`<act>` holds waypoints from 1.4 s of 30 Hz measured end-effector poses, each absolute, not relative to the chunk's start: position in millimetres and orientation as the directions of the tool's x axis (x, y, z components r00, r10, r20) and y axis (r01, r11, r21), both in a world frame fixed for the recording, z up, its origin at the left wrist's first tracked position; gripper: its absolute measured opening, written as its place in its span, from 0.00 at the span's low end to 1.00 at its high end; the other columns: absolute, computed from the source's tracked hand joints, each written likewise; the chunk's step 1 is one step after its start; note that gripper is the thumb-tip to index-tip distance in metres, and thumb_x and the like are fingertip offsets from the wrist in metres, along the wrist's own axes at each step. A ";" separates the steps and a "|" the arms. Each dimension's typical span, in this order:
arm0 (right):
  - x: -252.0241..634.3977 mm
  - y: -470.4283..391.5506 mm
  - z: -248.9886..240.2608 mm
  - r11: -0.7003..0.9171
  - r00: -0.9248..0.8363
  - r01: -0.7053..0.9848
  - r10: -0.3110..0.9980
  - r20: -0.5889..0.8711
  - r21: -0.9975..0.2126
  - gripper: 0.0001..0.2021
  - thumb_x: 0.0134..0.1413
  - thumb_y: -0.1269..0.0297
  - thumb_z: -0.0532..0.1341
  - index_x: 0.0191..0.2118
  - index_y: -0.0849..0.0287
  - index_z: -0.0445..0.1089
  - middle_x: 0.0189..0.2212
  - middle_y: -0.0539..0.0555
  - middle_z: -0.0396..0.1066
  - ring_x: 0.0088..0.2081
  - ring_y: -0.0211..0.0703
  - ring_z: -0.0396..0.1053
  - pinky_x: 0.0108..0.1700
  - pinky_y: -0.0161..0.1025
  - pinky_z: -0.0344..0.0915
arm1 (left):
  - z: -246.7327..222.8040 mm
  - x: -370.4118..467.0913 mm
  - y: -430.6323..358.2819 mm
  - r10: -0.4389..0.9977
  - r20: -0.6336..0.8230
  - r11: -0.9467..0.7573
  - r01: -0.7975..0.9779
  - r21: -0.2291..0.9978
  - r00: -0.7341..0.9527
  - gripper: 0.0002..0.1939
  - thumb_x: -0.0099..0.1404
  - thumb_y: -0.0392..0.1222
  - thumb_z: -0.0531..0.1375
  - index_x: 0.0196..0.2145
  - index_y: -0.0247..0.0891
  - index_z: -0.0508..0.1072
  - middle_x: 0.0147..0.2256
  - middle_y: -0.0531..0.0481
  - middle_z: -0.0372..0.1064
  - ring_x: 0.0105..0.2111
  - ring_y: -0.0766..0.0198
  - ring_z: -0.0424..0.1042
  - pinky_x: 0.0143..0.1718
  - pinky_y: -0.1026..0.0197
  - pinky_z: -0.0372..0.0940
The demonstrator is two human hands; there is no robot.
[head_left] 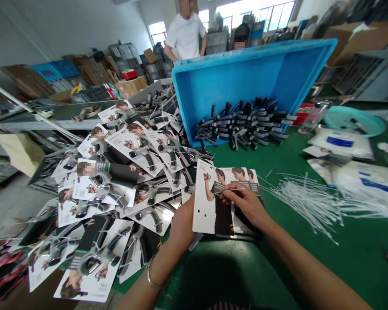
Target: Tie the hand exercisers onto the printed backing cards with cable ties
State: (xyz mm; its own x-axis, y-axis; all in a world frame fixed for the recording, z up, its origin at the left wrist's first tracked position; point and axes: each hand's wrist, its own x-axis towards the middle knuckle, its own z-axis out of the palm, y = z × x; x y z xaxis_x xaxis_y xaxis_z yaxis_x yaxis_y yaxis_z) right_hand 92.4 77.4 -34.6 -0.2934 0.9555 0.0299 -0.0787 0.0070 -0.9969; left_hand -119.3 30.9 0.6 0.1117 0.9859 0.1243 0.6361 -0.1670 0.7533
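Observation:
My left hand holds a printed backing card upright at its left edge; its fingers are hidden behind the card. The card has small punched holes. My right hand is closed in a pinch in front of it, on a thin white cable tie lying across the card's face. More printed cards are stacked just behind and to the right. Left of my hands is a heap of cards with grey-and-black hand grips fastened on. Loose white cable ties lie spread to the right.
A blue crate tipped on its side holds many loose hand grips. On the green table at right are plastic bags of cable ties and a turquoise basin. Two people are beyond the crate.

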 end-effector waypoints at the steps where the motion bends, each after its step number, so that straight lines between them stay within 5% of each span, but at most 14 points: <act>1: 92.8 77.1 -34.6 0.007 -0.296 -0.075 0.955 0.029 -0.997 0.11 0.59 0.54 0.64 0.41 0.56 0.72 0.34 0.50 0.75 0.36 0.41 0.73 0.42 0.39 0.69 | 1.4 -119.8 28.2 0.986 0.110 -0.168 0.645 0.745 0.129 0.17 0.59 0.34 0.60 0.47 0.41 0.74 0.37 0.44 0.76 0.38 0.52 0.75 0.38 0.58 0.65; 6: 93.3 75.7 -30.6 0.003 -0.319 -0.064 0.948 0.023 -0.998 0.10 0.59 0.56 0.64 0.41 0.55 0.72 0.33 0.50 0.75 0.36 0.41 0.73 0.40 0.37 0.68 | 7.3 -124.6 17.6 0.927 -0.047 -0.240 0.685 0.688 0.372 0.12 0.60 0.32 0.57 0.40 0.37 0.76 0.39 0.42 0.75 0.38 0.54 0.75 0.41 0.57 0.68; 11: 92.8 75.4 -29.4 0.017 -0.259 -0.102 0.965 0.044 -0.995 0.09 0.59 0.56 0.64 0.38 0.55 0.71 0.32 0.49 0.74 0.34 0.41 0.72 0.40 0.38 0.68 | 15.8 -133.1 14.6 0.850 0.088 -0.434 0.596 0.676 0.519 0.16 0.67 0.31 0.53 0.48 0.39 0.74 0.47 0.42 0.73 0.49 0.55 0.71 0.52 0.55 0.66; 15: 92.8 75.6 -31.2 0.055 -0.267 -0.018 0.962 0.058 -0.998 0.09 0.59 0.55 0.63 0.39 0.55 0.71 0.32 0.49 0.73 0.34 0.41 0.72 0.38 0.37 0.67 | 7.2 -134.8 21.6 0.851 0.255 -0.518 0.647 0.560 0.460 0.13 0.67 0.33 0.55 0.46 0.38 0.76 0.44 0.40 0.72 0.46 0.53 0.71 0.47 0.53 0.67; 18: 93.2 76.7 -28.2 0.103 -0.310 0.040 0.947 0.085 -0.994 0.09 0.62 0.55 0.61 0.41 0.55 0.72 0.33 0.50 0.73 0.35 0.42 0.72 0.38 0.37 0.68 | -2.6 -132.6 29.7 0.840 0.349 -0.539 0.566 0.624 0.416 0.12 0.67 0.34 0.56 0.45 0.39 0.77 0.48 0.41 0.69 0.49 0.53 0.69 0.50 0.54 0.66; 21: 92.4 78.7 -22.0 0.221 -0.357 0.143 0.921 0.158 -0.965 0.11 0.66 0.58 0.57 0.46 0.54 0.73 0.39 0.52 0.74 0.37 0.42 0.73 0.41 0.39 0.68 | -9.7 -127.4 37.8 0.851 0.311 -0.512 0.537 0.671 0.423 0.13 0.66 0.32 0.55 0.44 0.38 0.77 0.44 0.41 0.73 0.45 0.54 0.72 0.45 0.56 0.67; 26: 87.0 79.9 -18.3 0.498 -0.425 0.248 0.827 0.368 -0.831 0.11 0.67 0.65 0.55 0.47 0.53 0.74 0.44 0.53 0.74 0.47 0.45 0.70 0.51 0.43 0.63 | -13.1 -115.7 47.1 0.948 0.112 -0.302 0.739 0.603 0.297 0.13 0.61 0.31 0.57 0.43 0.33 0.76 0.31 0.41 0.74 0.30 0.54 0.71 0.35 0.54 0.66; 32: 87.8 78.1 -24.3 0.480 -0.402 0.242 0.840 0.363 -0.843 0.12 0.68 0.67 0.52 0.47 0.54 0.72 0.40 0.54 0.72 0.40 0.43 0.70 0.45 0.42 0.65 | -8.6 -114.3 45.5 0.915 0.230 -0.395 0.619 0.679 0.332 0.11 0.59 0.27 0.55 0.35 0.35 0.76 0.31 0.45 0.73 0.32 0.59 0.71 0.37 0.59 0.66; 42: 85.5 74.6 -21.8 0.591 -0.449 0.246 0.772 0.450 -0.768 0.11 0.67 0.70 0.54 0.49 0.54 0.70 0.43 0.55 0.69 0.48 0.45 0.67 0.52 0.44 0.63 | -11.7 -116.2 46.3 0.914 0.298 -0.406 0.590 0.698 0.277 0.09 0.59 0.29 0.56 0.24 0.36 0.71 0.25 0.49 0.69 0.27 0.62 0.68 0.34 0.61 0.65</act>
State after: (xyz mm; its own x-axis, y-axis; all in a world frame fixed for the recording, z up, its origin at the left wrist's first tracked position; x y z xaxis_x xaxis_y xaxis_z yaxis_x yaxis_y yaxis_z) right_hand 85.5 74.6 -21.8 -0.4489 0.7720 0.4500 0.2459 0.5909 -0.7684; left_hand -116.2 46.3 -11.7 0.2768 0.9136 0.2979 0.5897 -0.4062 0.6980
